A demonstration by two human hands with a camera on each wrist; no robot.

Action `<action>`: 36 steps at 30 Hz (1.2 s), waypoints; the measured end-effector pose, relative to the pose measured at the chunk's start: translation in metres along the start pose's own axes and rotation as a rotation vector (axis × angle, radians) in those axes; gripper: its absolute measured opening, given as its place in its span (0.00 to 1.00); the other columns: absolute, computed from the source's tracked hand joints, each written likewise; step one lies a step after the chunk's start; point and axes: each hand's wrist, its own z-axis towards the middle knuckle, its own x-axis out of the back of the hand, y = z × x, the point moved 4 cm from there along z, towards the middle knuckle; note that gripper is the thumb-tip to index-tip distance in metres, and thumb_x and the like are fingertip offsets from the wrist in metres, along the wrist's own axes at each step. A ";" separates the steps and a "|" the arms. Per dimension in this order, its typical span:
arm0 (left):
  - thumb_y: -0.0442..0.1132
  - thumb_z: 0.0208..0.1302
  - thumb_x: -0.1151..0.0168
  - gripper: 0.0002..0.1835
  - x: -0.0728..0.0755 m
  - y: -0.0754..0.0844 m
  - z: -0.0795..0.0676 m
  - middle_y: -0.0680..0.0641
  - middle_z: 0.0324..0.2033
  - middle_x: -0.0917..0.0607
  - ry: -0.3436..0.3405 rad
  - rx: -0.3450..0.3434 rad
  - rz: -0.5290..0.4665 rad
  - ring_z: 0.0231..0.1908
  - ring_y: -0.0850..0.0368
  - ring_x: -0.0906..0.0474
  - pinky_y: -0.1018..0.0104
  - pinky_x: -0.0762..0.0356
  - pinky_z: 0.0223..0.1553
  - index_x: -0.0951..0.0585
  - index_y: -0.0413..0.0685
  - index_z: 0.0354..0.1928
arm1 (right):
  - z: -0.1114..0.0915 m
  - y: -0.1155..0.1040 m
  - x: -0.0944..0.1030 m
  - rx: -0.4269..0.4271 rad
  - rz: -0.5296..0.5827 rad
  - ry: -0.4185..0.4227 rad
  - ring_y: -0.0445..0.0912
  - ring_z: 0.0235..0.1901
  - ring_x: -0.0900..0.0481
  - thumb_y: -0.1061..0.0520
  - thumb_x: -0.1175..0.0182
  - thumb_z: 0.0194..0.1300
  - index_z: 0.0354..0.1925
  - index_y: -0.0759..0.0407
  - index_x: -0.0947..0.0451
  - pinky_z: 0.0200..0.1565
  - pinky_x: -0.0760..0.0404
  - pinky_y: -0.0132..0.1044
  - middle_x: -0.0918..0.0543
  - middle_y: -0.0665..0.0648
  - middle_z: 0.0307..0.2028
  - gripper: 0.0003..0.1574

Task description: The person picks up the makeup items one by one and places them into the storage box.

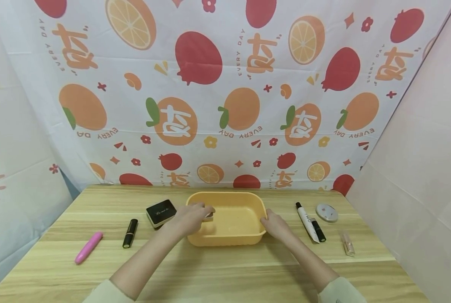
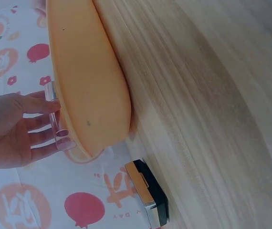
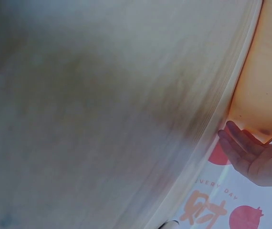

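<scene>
A yellow plastic basin (image 1: pixel 233 240) stands on the table near the printed cloth. Over its left side is my left hand (image 1: pixel 190 219), pinching a small clear-edged case (image 1: pixel 209 217) between thumb and fingers. The left wrist view shows that case (image 2: pixel 57 119) as transparent plastic, close to the basin's rim; its exact kind is hard to tell. My right hand (image 1: pixel 275 224) grips the basin's right end, and in the right wrist view its fingers (image 3: pixel 243 145) lie along the outer wall. Left of the basin sits a black box with gold sides (image 1: pixel 161 213).
On the left lie a pink tube (image 1: pixel 89 248) and a black lipstick-like tube (image 1: pixel 130 233). To the right are a white squeeze tube (image 1: pixel 306 222), a short black tube (image 1: pixel 318 230), a round silver compact (image 1: pixel 326 212) and a small pinkish-gold tube (image 1: pixel 348 244).
</scene>
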 end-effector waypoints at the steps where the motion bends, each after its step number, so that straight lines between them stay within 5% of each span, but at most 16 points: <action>1: 0.21 0.56 0.44 0.19 0.000 0.001 0.001 0.48 0.31 0.23 0.001 -0.003 -0.003 0.33 0.50 0.25 0.61 0.31 0.17 0.20 0.49 0.46 | 0.000 0.000 0.000 0.000 0.001 0.000 0.45 0.20 0.29 0.58 0.54 0.65 0.55 0.73 0.36 0.22 0.30 0.35 0.25 0.55 0.23 0.25; 36: 0.25 0.56 0.41 0.18 -0.007 0.002 0.004 0.48 0.30 0.24 -0.004 0.000 0.014 0.30 0.49 0.25 0.57 0.27 0.20 0.19 0.52 0.46 | 0.001 -0.001 0.001 0.008 -0.012 0.010 0.44 0.21 0.29 0.58 0.54 0.64 0.56 0.73 0.36 0.23 0.30 0.35 0.26 0.54 0.24 0.26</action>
